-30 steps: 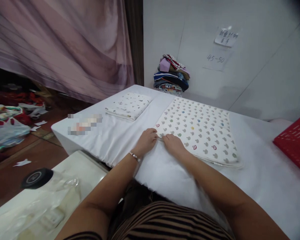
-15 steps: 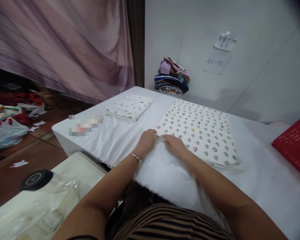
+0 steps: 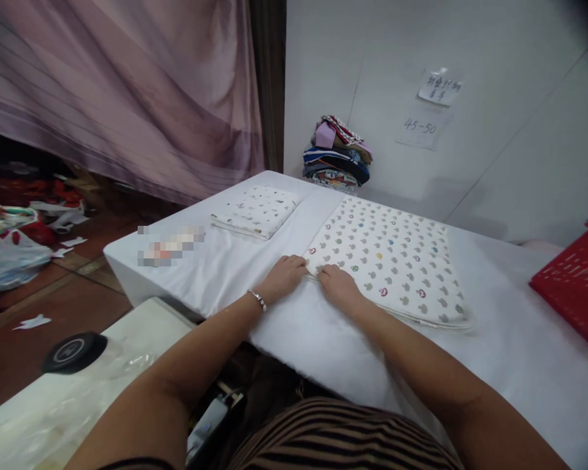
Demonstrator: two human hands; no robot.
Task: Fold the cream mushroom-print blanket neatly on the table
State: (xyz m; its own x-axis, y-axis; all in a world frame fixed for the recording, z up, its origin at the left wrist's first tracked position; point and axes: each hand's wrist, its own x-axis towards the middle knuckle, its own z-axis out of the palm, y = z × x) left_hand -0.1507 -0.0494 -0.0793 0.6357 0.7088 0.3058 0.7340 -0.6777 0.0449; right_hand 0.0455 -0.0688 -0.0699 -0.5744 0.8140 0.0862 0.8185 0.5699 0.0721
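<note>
A folded white cloth (image 3: 396, 254) with grey and coloured mushroom prints lies flat on the white-covered table. At its near left corner, my left hand (image 3: 285, 277) has its fingertips closed on the edge. Close beside it, my right hand (image 3: 342, 287) pinches the near edge of the same cloth, fingers bent. A short stretch of edge shows between the two hands. Farther left lies a smaller folded cloth (image 3: 257, 210), white with small dark prints, touched by neither hand.
The white table cover (image 3: 500, 326) reaches the wall. At right stands a red basket (image 3: 575, 281); a clothes pile (image 3: 337, 153) is by the wall. A pixelated patch (image 3: 171, 247) hides something at left. Near left, a white surface (image 3: 142, 326) holds a black round lid (image 3: 75, 352) and clear plastic.
The cloth's near left corner, lifted between my hands before, now lies lower and flatter on the table. My left forearm has shifted a little left.
</note>
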